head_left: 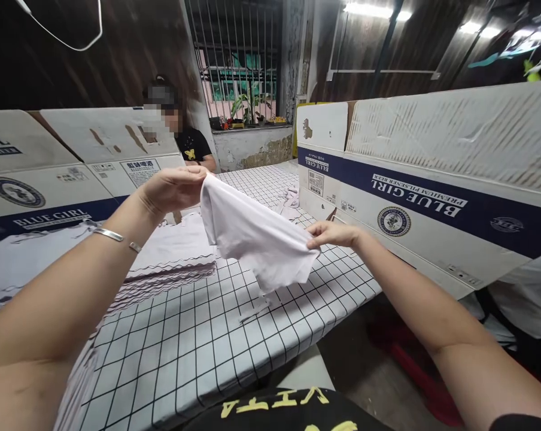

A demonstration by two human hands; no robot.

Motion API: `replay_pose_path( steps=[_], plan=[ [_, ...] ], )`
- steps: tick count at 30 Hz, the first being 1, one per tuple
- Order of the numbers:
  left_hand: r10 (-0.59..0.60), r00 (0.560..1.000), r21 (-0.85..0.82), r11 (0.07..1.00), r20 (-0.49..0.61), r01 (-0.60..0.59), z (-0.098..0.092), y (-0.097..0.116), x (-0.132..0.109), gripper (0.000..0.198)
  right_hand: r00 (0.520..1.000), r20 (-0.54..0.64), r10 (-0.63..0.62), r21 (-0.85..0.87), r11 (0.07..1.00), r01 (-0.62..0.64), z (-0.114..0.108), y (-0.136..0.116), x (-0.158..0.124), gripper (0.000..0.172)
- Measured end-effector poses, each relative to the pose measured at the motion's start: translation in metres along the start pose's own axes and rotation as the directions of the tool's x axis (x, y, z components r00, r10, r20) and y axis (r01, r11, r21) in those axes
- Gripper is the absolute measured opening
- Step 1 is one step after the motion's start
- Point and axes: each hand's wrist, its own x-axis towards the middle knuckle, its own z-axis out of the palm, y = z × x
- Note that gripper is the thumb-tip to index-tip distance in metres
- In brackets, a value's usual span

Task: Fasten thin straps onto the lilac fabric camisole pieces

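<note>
A pale pinkish-white piece of fabric (257,233) is stretched in the air between both my hands, above the table. My left hand (178,185) pinches its upper left corner, with a silver bangle on that wrist. Lower down, my right hand (333,233) grips the right edge between thumb and fingers. The cloth slants down to the right, and its lower edge hangs loose near the tabletop. Under and beside my left forearm lies a stack of similar fabric pieces (176,251) with wavy edges.
A table (181,341) has a white cover with a black grid. Flattened beer cartons stand as walls, one carton (414,197) at right and another carton (59,185) at left. Further fabric (291,200) lies at the far side. A co-worker (194,146) sits behind the left carton.
</note>
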Motion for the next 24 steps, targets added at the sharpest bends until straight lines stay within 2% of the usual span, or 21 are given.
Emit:
replay_pose_path(
  steps=[4, 8, 9, 11, 13, 14, 15, 16, 17, 18, 19, 21, 22, 24],
  plan=[
    [-0.123, 0.992, 0.161, 0.980, 0.028, 0.117, -0.012, -0.010, 0.000, 0.014, 0.969, -0.241, -0.063, -0.060, 0.997, 0.050, -0.043, -0.011, -0.027, 0.028],
    [-0.107, 0.992, 0.333, 0.939, 0.062, 0.080, -0.005, -0.004, 0.008, 0.018, 0.922, -0.363, -0.139, -0.106, 0.989, 0.107, -0.070, -0.042, -0.041, 0.026],
    [-0.064, 0.995, 0.341, 0.939, 0.072, 0.036, -0.001, 0.001, 0.010, 0.020, 0.910, -0.386, -0.150, -0.106, 0.987, 0.118, -0.073, -0.050, -0.043, 0.027],
    [0.114, 0.990, 0.299, 0.945, 0.083, -0.134, 0.010, 0.013, 0.012, 0.026, 0.878, -0.431, -0.207, -0.101, 0.978, 0.181, -0.076, -0.064, -0.047, 0.030],
    [0.320, 0.943, 0.306, 0.893, 0.086, -0.331, 0.024, 0.020, 0.012, 0.034, 0.820, -0.471, -0.325, -0.149, 0.946, 0.289, -0.076, -0.075, -0.049, 0.030],
    [0.356, 0.927, 0.368, 0.851, 0.122, -0.375, 0.032, 0.019, 0.011, 0.039, 0.805, -0.464, -0.370, -0.192, 0.929, 0.317, -0.075, -0.078, -0.048, 0.030],
    [0.333, 0.926, 0.448, 0.811, 0.175, -0.376, 0.040, 0.015, 0.010, 0.042, 0.828, -0.420, -0.372, -0.244, 0.925, 0.292, -0.075, -0.081, -0.048, 0.030],
    [0.244, 0.941, 0.554, 0.762, 0.236, -0.337, 0.047, 0.009, 0.009, 0.043, 0.883, -0.345, -0.319, -0.306, 0.927, 0.215, -0.074, -0.082, -0.047, 0.031],
    [0.101, 0.954, 0.673, 0.688, 0.282, -0.272, 0.054, 0.000, 0.008, 0.043, 0.942, -0.257, -0.216, -0.379, 0.919, 0.107, -0.073, -0.083, -0.046, 0.031],
    [-0.057, 0.953, 0.782, 0.586, 0.298, -0.210, 0.060, -0.009, 0.006, 0.041, 0.979, -0.179, -0.094, -0.453, 0.891, 0.003, -0.071, -0.082, -0.046, 0.032],
    [-0.187, 0.941, 0.868, 0.468, 0.283, -0.168, 0.064, -0.018, 0.003, 0.041, 0.991, -0.131, 0.004, -0.525, 0.848, -0.073, -0.069, -0.082, -0.048, 0.032],
    [-0.339, 0.916, 0.958, 0.253, 0.217, -0.134, 0.069, -0.031, -0.003, 0.045, 0.989, -0.123, 0.082, -0.638, 0.757, -0.142, -0.059, -0.079, -0.053, 0.032],
    [-0.363, 0.913, 0.974, 0.187, 0.187, -0.125, 0.070, -0.035, -0.006, 0.049, 0.987, -0.143, 0.078, -0.678, 0.718, -0.155, -0.053, -0.077, -0.057, 0.031],
    [-0.326, 0.937, 0.986, 0.141, 0.127, -0.085, 0.071, -0.038, -0.010, 0.052, 0.981, -0.184, 0.053, -0.761, 0.624, -0.177, -0.035, -0.072, -0.065, 0.029]
  ],
)
